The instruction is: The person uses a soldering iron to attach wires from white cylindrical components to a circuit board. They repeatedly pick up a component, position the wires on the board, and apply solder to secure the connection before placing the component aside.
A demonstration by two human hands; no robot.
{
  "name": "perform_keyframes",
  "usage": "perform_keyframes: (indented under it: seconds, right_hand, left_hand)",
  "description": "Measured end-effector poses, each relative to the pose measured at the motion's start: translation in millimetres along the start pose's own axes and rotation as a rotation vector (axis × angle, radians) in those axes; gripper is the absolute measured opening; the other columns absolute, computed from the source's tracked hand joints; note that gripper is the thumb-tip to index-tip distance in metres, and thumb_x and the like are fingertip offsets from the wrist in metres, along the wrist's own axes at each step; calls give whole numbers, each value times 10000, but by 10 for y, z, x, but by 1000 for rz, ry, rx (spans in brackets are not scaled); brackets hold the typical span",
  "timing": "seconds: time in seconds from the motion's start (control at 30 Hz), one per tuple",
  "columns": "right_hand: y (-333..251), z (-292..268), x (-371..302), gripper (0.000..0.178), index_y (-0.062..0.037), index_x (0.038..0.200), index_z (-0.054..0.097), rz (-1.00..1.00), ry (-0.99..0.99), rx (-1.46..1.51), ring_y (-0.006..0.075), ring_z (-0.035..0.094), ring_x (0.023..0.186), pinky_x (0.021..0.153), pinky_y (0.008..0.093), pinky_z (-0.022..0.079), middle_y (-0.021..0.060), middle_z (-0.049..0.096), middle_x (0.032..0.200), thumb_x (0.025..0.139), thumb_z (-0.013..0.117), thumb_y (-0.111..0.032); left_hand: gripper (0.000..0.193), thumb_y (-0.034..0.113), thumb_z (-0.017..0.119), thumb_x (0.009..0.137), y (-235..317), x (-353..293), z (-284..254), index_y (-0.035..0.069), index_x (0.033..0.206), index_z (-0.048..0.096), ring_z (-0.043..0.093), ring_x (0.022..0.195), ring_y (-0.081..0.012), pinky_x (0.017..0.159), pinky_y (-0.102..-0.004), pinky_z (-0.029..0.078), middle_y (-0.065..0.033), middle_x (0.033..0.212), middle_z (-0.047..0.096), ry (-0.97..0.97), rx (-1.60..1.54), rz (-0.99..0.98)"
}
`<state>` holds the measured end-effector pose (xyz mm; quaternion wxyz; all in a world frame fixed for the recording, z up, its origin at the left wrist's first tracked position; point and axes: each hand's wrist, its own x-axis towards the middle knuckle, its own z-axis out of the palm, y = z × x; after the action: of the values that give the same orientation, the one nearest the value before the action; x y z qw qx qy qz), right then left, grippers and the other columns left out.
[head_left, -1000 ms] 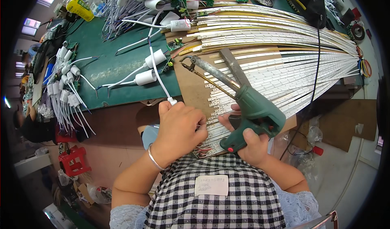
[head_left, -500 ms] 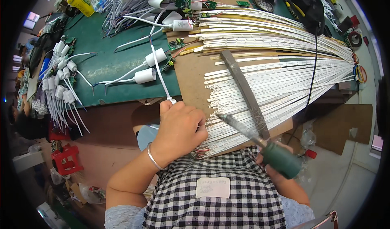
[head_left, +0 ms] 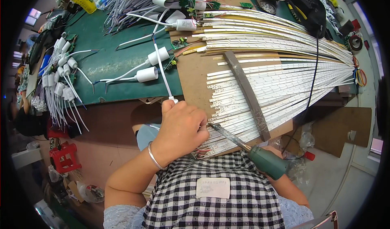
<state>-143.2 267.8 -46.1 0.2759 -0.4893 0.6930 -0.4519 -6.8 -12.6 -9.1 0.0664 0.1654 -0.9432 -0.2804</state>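
My left hand (head_left: 180,125) is closed around the end of a white cable (head_left: 163,72), whose white fitting shows above the thumb; the rest of its grip is hidden. My right hand (head_left: 274,151) holds a soldering iron (head_left: 266,160) by its green handle, which covers most of the fingers. The iron's tip lies close to my left fingers, at the near ends of the white LED strips (head_left: 284,81); contact is unclear. A dark metal bar (head_left: 247,96) lies across the strips. Thin red and white wires (head_left: 201,151) show below my left hand.
Brown board (head_left: 193,76) lies under the strips on the green table (head_left: 118,60). White cylindrical housings (head_left: 147,74) with cables lie left of the board, more cable bundles (head_left: 61,85) beyond. A black cord (head_left: 315,66) crosses the strips. A red stool (head_left: 63,156) stands on the floor.
The soldering iron has moved left and slightly down, its tip now close to my left fingers. My left hand keeps its hold, nearly still.
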Motion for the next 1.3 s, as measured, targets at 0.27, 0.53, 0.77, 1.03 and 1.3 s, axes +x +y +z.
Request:
perform_keyframes:
  seconds: [0.27,0.53,0.77,1.03,1.3]
  right_hand:
    - [-183,-61,31,276,21,1065,639,169,77,118,215,674,804,723,294,537,85,693,928,870,672,-172]
    - [-269,-137,56,272,-44,1046,666,246,80,117,257,672,849,761,341,534,88,690,932,850,690,-231]
    - [-260,-116,100,312,-6,1077,642,123,-110,-216,255,678,865,753,355,545,161,681,974,834,714,-190]
    - [-177,-47,-10,365,27,1088,612,205,29,263,255,677,874,772,328,545,163,673,992,776,765,-86]
    - [-111,-69,-104,393,-15,1080,618,58,14,-180,269,671,862,754,339,535,118,668,998,750,798,-130]
  left_hand:
    - [58,137,660,656,-1,0,4,122,660,604,531,737,-226,796,-397,297,-20,673,591,5,-3,4]
    - [60,137,659,657,11,8,-9,124,654,600,530,735,-229,784,-399,295,-21,668,590,-4,6,0]
    - [60,141,663,664,-1,-1,3,126,660,604,530,741,-230,787,-399,297,-23,682,594,-2,24,1]
    - [96,89,669,641,-15,-1,19,142,653,589,514,703,-206,732,-381,291,4,652,555,59,17,39]
    - [96,90,667,640,-18,-4,22,141,652,587,513,707,-211,734,-383,291,-2,656,556,70,11,43]
